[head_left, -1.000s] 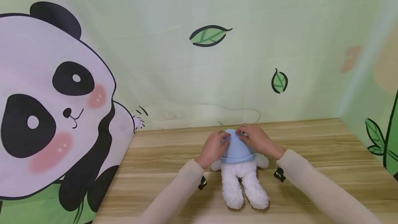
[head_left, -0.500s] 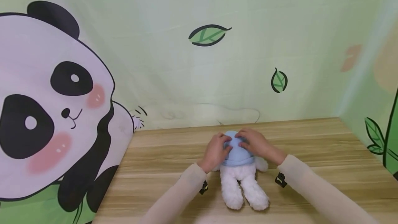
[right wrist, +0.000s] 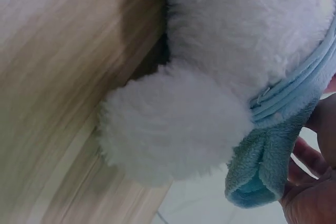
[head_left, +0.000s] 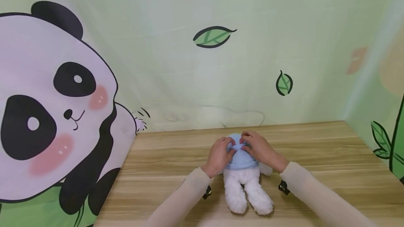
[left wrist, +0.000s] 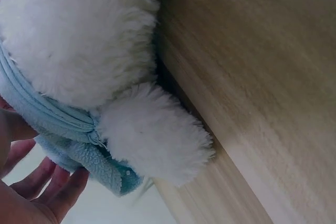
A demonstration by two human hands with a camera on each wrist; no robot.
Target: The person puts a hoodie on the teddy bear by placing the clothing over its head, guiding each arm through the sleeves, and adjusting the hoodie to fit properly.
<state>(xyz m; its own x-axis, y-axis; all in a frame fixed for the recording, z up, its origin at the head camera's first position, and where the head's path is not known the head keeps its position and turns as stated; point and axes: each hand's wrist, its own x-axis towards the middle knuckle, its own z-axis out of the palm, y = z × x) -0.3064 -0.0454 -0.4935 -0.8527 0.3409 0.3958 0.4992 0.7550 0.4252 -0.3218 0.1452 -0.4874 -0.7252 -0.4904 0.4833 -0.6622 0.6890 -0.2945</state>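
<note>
A white fluffy plush toy (head_left: 238, 187) lies on the wooden table with its legs toward me. Over its upper part is a light blue soft cloth garment (head_left: 241, 159), with several folded layers at its lower edge. My left hand (head_left: 218, 156) grips the garment from the left, fingers bent against the cloth. From the right, my right hand (head_left: 261, 150) grips it too, and a small fold stands between the fingertips. In the right wrist view, a tube-like blue flap (right wrist: 257, 169) hangs beside the toy's white arm (right wrist: 168, 124). The toy's head cannot be made out.
The wooden table (head_left: 161, 171) meets a pale green printed cloth backdrop (head_left: 170, 76) behind the toy. A large printed panda (head_left: 82, 125) covers the left side. Dark wrist camera mounts (head_left: 284, 187) sit below the sleeves.
Both hands have shifted slightly toward me along the garment, and the cloth between the fingertips has bunched into a fold. The toy's legs have stayed almost in place.
</note>
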